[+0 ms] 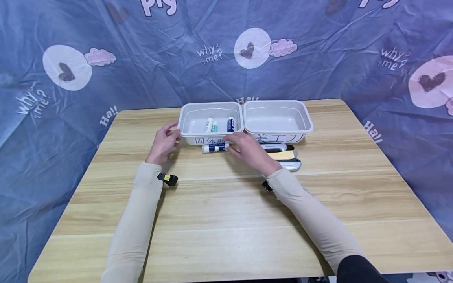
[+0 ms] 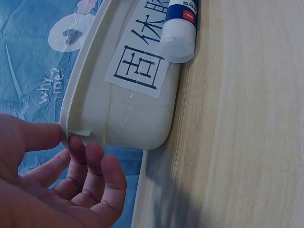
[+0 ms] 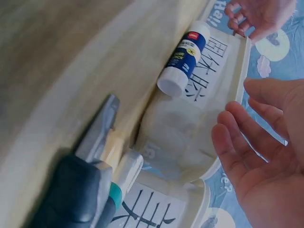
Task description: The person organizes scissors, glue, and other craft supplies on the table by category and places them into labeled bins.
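My left hand [image 1: 164,143] pinches the left rim of a white plastic box [image 2: 137,118], thumb on the lip and forefinger curled under it. Inside this box lie a blue glue stick [image 1: 231,124], a white glue stick [image 1: 209,125] and a small tube with a teal label [image 1: 214,127]. A blue-and-white glue stick [image 3: 185,59] lies on the table against the box's labelled front wall. My right hand [image 1: 249,151] hovers at the box's front right, its relaxed fingers [image 3: 232,142] holding nothing, overlapping the end of that glue stick in the head view.
A second white box [image 1: 277,124] with a label stands to the right, side by side with the first. Before it lie several utility knives [image 1: 283,155], partly hidden by my right hand. A blue printed cloth [image 1: 226,78] hangs behind the wooden table [image 1: 219,220].
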### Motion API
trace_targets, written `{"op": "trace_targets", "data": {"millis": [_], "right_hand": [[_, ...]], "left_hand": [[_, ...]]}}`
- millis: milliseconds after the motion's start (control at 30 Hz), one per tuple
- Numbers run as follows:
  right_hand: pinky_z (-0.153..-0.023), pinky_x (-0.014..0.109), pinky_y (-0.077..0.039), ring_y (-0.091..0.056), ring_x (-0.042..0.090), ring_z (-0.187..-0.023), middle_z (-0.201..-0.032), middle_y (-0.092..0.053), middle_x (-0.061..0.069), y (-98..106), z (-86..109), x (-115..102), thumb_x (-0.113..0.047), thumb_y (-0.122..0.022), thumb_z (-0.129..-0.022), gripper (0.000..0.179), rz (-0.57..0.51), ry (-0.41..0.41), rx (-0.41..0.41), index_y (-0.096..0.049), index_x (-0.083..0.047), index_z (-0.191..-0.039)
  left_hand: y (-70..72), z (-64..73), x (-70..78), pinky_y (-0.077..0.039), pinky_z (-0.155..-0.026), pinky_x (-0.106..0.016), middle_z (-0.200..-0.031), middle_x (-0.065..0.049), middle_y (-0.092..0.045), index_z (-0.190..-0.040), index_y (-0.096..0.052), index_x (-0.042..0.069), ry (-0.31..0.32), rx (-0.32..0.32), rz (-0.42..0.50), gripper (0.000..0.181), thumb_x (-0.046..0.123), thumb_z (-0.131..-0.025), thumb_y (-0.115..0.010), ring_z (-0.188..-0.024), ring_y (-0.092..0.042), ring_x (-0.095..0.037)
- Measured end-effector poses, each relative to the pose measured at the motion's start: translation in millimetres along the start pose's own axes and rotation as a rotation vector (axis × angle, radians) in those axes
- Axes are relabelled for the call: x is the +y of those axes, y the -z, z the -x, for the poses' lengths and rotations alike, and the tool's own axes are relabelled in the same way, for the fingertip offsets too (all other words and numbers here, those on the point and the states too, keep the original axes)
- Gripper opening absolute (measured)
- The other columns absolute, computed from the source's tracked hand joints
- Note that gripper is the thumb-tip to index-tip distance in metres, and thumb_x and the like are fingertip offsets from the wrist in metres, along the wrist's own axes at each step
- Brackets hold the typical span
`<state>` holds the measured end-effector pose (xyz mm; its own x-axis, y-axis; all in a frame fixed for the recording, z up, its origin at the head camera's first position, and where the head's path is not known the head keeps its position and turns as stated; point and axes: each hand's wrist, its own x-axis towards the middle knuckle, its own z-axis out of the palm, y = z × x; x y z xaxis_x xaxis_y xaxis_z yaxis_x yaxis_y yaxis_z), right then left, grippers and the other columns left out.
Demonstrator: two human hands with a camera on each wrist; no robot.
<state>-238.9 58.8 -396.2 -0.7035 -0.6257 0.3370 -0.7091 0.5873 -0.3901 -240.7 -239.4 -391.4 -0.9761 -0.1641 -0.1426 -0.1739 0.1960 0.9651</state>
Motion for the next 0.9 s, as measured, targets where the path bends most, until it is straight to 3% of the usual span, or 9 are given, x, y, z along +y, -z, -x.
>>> {"op": "trace_targets", "data": {"millis": [233,900], "right_hand": [[-0.112,0.043,-0.047,-0.059,0.030,-0.129,-0.139,-0.063,0.013,-5.6,-0.2,1.3,-0.010,-0.072,-0.095,0.045,0.021,-0.019,-0.075,-0.061,-0.004,-0.138],[-0.118,0.047,-0.039,-0.053,0.033,-0.135,-0.141,-0.061,0.015,-12.4,0.0,2.7,-0.017,-0.069,-0.098,0.044,0.057,-0.032,-0.218,-0.060,-0.004,-0.139]], "left_hand": [[-0.6,-0.1,-0.2,-0.055,-0.081,-0.031,-0.100,0.000,-0.060,-0.154,-0.046,0.015,0.007,0.011,0.000,0.048,0.017,-0.107,-0.054,-0.090,-0.060,-0.016],[0.4,-0.4,-0.9,-0.055,-0.080,-0.030,-0.101,0.000,-0.059,-0.155,-0.045,0.014,0.002,0.001,-0.004,0.048,0.018,-0.107,-0.053,-0.090,-0.060,-0.016]]}}
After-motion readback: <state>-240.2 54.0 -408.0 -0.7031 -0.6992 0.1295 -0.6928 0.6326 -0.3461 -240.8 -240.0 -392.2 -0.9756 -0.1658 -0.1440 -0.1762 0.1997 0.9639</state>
